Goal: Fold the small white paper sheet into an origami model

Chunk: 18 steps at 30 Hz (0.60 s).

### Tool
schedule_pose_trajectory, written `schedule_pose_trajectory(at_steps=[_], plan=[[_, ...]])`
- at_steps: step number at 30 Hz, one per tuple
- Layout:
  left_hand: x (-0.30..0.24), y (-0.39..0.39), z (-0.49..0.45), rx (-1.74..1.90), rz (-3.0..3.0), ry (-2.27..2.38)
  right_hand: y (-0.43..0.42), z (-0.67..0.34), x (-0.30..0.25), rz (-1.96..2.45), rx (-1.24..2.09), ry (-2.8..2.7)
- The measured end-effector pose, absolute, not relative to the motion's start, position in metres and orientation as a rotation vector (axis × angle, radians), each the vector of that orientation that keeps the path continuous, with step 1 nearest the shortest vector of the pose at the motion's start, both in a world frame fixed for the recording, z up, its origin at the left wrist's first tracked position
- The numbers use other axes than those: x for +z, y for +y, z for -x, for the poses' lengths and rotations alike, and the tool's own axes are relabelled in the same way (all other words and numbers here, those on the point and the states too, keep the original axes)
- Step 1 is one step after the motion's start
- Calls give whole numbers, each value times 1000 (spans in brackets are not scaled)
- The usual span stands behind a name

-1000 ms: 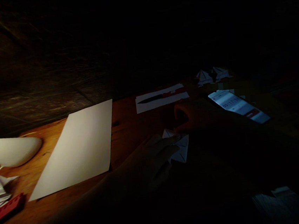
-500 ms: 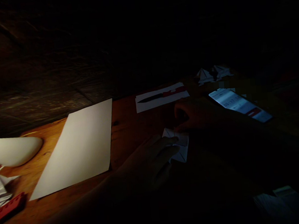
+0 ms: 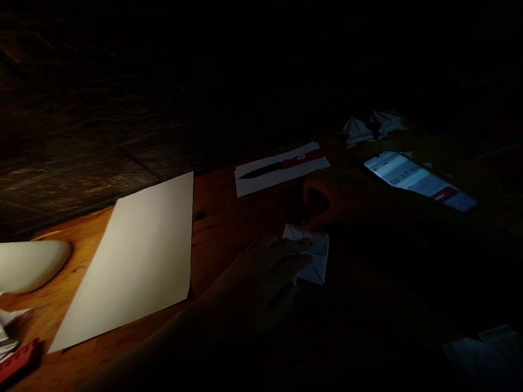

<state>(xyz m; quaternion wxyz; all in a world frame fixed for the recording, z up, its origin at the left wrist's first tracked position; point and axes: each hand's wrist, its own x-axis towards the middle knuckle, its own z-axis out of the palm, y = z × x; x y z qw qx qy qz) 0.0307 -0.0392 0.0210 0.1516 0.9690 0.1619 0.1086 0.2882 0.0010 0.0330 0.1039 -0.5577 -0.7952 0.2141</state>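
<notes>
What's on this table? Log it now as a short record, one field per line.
Left hand: on the folded paper
Right hand: fingertips at the folded paper's top edge
Beyond hands: knife on white paper; lit phone
Left side: blank sheet; white lamp
Surface: wooden table

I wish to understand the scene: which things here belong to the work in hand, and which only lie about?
In the work: folded white paper, left hand, right hand.
Lying about: blank white sheet, red-handled knife, smartphone, folded paper figures.
</notes>
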Motion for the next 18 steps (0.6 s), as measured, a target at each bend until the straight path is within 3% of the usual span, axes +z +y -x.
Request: schedule_pose_trajectory(at_steps=[18], plan=[[22,-39,-32,279,-2752,480,3,-289,28,1624,619,-2351]])
